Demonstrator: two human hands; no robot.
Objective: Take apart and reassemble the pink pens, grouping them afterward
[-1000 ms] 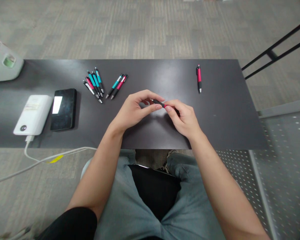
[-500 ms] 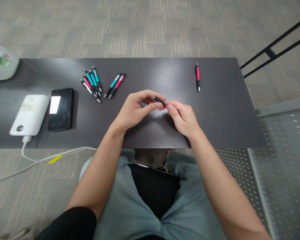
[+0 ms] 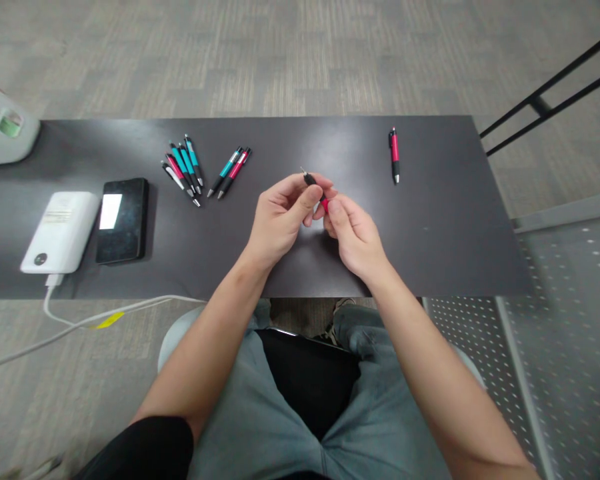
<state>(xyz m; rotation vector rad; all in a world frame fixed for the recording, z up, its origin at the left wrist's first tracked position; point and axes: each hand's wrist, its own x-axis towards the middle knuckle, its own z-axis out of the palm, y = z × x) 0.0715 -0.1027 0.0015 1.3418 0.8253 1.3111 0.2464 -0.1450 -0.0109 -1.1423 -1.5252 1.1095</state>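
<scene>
Both of my hands grip one red and black pen (image 3: 316, 190) above the middle of the dark table (image 3: 445, 227). My left hand (image 3: 280, 217) pinches its black front end, whose tip points up and away from me. My right hand (image 3: 353, 233) closes on the red barrel behind it. Most of the pen is hidden by my fingers. A second red pen (image 3: 395, 154) lies alone at the far right of the table.
Several teal, red and white pens (image 3: 183, 169) lie in a loose pile at the far left, with two more pens (image 3: 230, 172) beside them. A black phone (image 3: 123, 220) and a white power bank (image 3: 60, 230) with a cable lie at the left. A black metal frame (image 3: 550, 93) stands at right.
My hands have moved slightly away from me and closer together. The pen has turned from lying sideways to pointing up and away.
</scene>
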